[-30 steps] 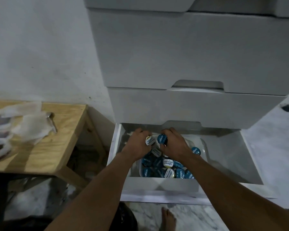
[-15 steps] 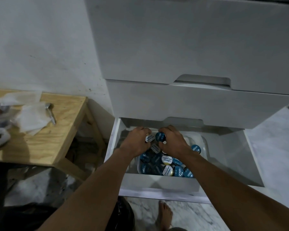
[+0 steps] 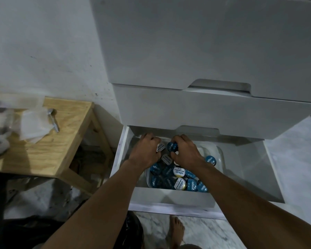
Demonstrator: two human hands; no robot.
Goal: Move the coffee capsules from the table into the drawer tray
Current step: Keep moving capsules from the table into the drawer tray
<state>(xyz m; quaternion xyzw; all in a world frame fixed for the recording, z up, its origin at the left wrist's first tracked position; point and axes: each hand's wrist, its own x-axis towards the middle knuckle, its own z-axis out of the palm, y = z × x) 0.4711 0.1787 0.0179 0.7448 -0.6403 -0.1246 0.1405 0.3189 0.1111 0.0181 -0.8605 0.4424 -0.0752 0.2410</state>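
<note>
In the drawer, a clear tray holds capsules — perhaps 15.

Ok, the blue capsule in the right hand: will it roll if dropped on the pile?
Likely light: the right hand pinches the blue capsule in its fingers. Round, so apt to roll or tip; capsules in the pile lie tilted every way. The wall of the clear tray should probably stop it.

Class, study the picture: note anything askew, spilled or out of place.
Nothing is spilled. Capsules lie jumbled in the tray, one blue capsule apart from the heap; crumpled plastic litters the table.
</note>
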